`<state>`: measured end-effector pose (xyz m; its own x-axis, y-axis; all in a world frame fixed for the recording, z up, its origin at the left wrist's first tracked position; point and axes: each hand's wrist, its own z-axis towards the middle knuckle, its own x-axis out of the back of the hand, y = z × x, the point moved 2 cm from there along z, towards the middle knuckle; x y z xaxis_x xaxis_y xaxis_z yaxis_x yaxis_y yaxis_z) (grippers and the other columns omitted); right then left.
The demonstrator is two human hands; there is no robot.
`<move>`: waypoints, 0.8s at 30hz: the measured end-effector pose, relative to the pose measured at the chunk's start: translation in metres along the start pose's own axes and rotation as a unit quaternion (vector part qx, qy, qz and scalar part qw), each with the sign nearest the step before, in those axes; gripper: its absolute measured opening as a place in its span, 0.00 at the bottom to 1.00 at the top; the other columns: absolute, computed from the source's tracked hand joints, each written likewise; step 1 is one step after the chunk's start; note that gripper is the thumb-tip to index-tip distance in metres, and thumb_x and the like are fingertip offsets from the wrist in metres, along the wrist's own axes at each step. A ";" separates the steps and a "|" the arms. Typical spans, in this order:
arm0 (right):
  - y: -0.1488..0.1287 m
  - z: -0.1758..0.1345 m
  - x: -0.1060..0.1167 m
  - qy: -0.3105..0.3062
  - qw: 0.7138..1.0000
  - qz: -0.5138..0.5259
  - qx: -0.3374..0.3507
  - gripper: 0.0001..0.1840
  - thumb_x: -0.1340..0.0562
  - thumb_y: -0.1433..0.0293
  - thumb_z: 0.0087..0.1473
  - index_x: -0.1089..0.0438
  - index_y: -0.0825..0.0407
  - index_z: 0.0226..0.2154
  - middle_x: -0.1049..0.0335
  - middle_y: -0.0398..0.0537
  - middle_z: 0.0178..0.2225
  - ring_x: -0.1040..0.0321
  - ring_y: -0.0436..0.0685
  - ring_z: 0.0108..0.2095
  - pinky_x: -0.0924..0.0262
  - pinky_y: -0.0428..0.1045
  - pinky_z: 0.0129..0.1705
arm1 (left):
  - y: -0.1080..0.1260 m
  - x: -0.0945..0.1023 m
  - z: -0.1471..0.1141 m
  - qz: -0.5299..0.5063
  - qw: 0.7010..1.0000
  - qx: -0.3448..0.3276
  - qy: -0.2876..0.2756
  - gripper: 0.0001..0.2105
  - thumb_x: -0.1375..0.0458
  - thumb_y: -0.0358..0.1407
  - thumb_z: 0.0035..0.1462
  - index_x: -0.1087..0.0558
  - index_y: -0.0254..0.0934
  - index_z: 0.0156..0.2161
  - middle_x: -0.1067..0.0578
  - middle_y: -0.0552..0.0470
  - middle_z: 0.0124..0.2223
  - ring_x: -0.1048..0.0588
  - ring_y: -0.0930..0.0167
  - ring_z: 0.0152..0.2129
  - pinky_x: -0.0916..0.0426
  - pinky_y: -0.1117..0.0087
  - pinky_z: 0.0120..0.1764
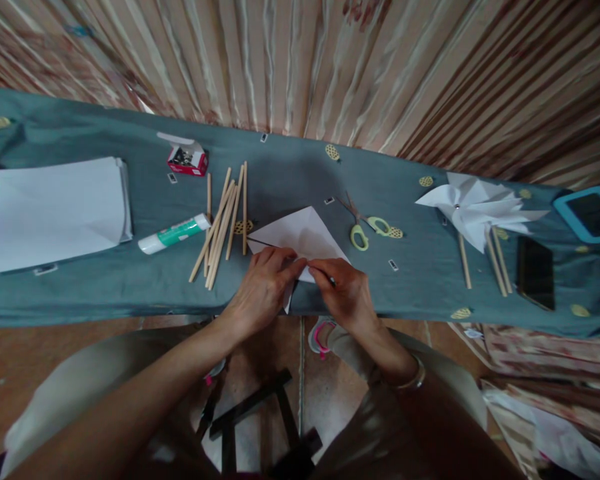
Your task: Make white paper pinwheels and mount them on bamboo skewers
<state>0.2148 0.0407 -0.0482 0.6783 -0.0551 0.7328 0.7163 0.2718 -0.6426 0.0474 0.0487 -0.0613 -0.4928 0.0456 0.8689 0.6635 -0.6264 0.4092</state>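
A white paper sheet, turned corner-up and with a slit at its left corner, lies near the table's front edge. My left hand rests over its lower left part, the thumb and finger closed on the paper near its middle. A narrow flap of paper hangs below that hand. From the other side, my right hand is curled, with thumb and forefinger pinched on the paper close to the left fingertips. Anything small between the fingertips is hidden. Scissors with green handles lie partly opened to the right of the sheet.
Left of the sheet are several wooden sticks, a glue stick, a red box of small metal pieces and a paper stack. To the right lie white pinwheels, a phone and a blue-framed device.
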 end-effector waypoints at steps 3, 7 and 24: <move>0.000 0.001 -0.001 0.006 1.000 -0.001 0.004 0.11 0.42 0.71 0.59 0.23 0.49 0.36 0.21 0.46 0.35 0.26 0.56 0.37 0.33 0.50 0.43 | 0.000 0.000 0.001 0.005 1.000 0.000 -0.002 0.18 0.53 0.27 0.62 0.30 0.34 0.54 0.29 0.39 0.49 0.34 0.59 0.45 0.35 0.55 0.45; -0.001 0.001 -0.001 0.013 1.000 -0.004 0.015 0.11 0.42 0.72 0.59 0.23 0.51 0.36 0.21 0.47 0.35 0.26 0.56 0.37 0.33 0.50 0.43 | 0.001 0.001 0.001 0.010 1.000 -0.002 -0.002 0.18 0.53 0.27 0.62 0.30 0.33 0.55 0.29 0.39 0.49 0.35 0.59 0.45 0.35 0.55 0.45; -0.004 0.004 -0.001 0.003 0.999 -0.040 0.033 0.13 0.44 0.72 0.60 0.23 0.52 0.34 0.22 0.49 0.32 0.27 0.57 0.35 0.34 0.52 0.41 | 0.004 0.004 0.005 0.037 0.999 0.009 -0.019 0.17 0.54 0.30 0.64 0.30 0.34 0.54 0.29 0.40 0.49 0.34 0.59 0.45 0.35 0.56 0.44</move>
<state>0.2105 0.0431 -0.0455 0.6205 -0.0850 0.7796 0.7559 0.3293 -0.5658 0.0510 0.0503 -0.0549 -0.4207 0.0306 0.9067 0.7066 -0.6157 0.3487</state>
